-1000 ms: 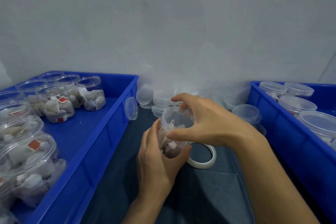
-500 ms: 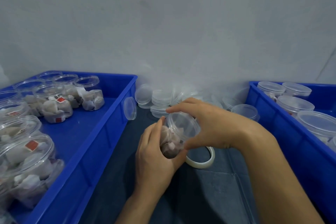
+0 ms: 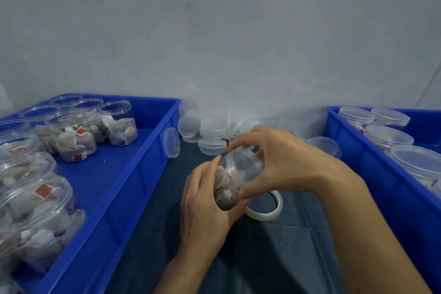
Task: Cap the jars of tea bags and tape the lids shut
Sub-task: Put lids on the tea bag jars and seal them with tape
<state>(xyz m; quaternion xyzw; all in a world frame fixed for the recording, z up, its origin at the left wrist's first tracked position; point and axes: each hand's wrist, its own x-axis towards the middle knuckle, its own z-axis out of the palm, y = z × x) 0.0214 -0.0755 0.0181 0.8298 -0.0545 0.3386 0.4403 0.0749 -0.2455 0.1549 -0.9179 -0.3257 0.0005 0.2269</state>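
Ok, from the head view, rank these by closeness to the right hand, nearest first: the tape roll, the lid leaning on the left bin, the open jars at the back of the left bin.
Measured from the right hand:
1. Tape roll: lying on the dark mat, just beneath the hand.
2. Leaning lid: to the left, propped on edge against the left bin outer wall.
3. Open jars: farther left, in the bin's back corner.

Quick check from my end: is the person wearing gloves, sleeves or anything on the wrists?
No. The left hand and right hand are both bare, with no gloves, rings, watch or bands. Both forearms are bare too; no sleeve shows anywhere in view.
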